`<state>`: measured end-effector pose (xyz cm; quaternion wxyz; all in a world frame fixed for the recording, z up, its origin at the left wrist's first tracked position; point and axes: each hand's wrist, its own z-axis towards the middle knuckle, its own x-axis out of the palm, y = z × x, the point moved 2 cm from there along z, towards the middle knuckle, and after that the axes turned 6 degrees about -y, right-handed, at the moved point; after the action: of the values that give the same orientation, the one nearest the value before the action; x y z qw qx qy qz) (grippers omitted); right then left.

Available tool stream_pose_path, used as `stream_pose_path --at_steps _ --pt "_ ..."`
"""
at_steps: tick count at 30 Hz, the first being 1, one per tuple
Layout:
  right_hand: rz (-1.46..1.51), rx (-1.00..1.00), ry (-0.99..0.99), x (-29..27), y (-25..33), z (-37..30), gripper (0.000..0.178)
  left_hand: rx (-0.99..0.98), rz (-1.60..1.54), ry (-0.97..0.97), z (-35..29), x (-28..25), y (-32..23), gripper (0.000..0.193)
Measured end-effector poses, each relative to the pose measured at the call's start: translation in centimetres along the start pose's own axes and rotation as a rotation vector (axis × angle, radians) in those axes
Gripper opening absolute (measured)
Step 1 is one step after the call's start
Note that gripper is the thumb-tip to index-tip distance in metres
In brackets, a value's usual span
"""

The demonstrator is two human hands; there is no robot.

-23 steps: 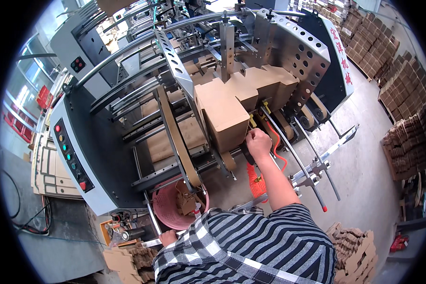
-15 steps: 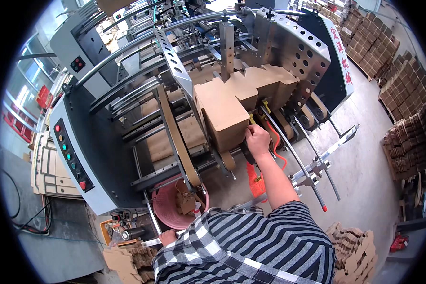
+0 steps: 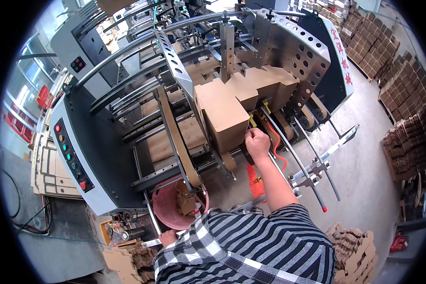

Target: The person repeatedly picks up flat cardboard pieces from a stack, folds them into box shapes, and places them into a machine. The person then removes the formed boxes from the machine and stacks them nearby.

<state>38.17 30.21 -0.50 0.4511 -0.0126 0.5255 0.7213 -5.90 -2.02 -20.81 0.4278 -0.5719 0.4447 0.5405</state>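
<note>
A stack of brown cardboard blanks (image 3: 222,111) stands tilted in the feeder of a large grey machine (image 3: 104,142). My right hand (image 3: 257,143) is closed in a fist at the stack's lower right corner, beside a yellow part (image 3: 252,121). What the fingers grip is hidden. My left hand (image 3: 168,237) shows only partly past my striped and checked shirt. It rests by a metal bar at the machine's near edge, close to a pink basin (image 3: 168,208) holding cardboard scraps.
A control strip with coloured buttons (image 3: 71,156) runs down the machine's left side. A brown feed belt (image 3: 175,137) and an orange coiled hose (image 3: 275,142) lie near the stack. Metal rods (image 3: 312,170) jut out on the right. Cardboard piles (image 3: 407,137) line the right floor, and more cardboard lies by my feet.
</note>
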Motion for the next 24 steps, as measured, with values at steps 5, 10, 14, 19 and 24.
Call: stream_pose_path --at_steps 5,10,14,19,24 --pt "0.096 -0.056 -0.091 0.4 -0.5 0.4 0.011 0.058 -0.004 -0.051 -0.1 0.0 0.0 0.016" --pt "0.086 -0.022 -0.058 0.7 -0.6 0.9 0.009 0.055 -0.038 -0.064 -0.1 0.3 0.3 0.016" --pt "0.070 -0.028 -0.060 0.6 -0.1 1.2 0.008 0.071 -0.052 -0.082 -0.2 0.3 0.2 0.016" --pt "0.056 -0.088 -0.025 0.6 0.6 0.7 0.008 0.071 -0.075 -0.062 0.0 0.0 0.4 0.016" --pt "-0.032 -0.007 0.022 0.7 0.1 -1.3 0.007 0.050 -0.047 -0.021 0.0 -0.1 0.1 0.017"
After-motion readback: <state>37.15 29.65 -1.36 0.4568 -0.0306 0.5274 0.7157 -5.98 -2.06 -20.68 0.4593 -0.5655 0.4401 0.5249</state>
